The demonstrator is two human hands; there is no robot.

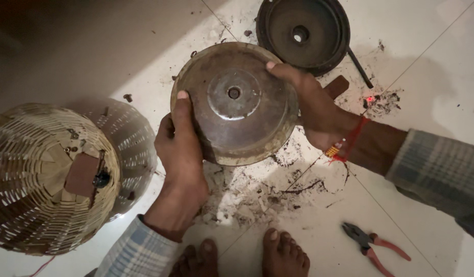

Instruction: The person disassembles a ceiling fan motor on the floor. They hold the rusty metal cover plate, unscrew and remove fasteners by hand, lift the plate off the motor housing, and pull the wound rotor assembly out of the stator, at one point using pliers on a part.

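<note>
Head view, looking straight down at a pale tiled floor (pixel 431 46). Both hands grip one round, rusty metal housing (pixel 234 102), held above the floor near the middle of the picture. The left hand (pixel 180 149) clamps its lower-left rim, thumb pressed flat on the face; the right hand (pixel 308 102) clamps the right rim, thumb hooked over the top edge. Gripping opposite sides keeps the disc level and its centre hole facing up, open to view.

A second, darker round housing (pixel 303 33) lies flat on the floor toward the far edge, just beyond the held one, set aside but within reach. A thin dark rod (pixel 360 66) lies beside it. Dark grit and debris (pixel 257 195) are scattered on the tiles beneath the held part. Red-handled pliers (pixel 373 246) rest near the right corner on the near side, well apart from both hands. A woven wire guard (pixel 47 174) sits at the left edge, clear of the work. Two bare feet (pixel 247 254) stand at the near edge.
</note>
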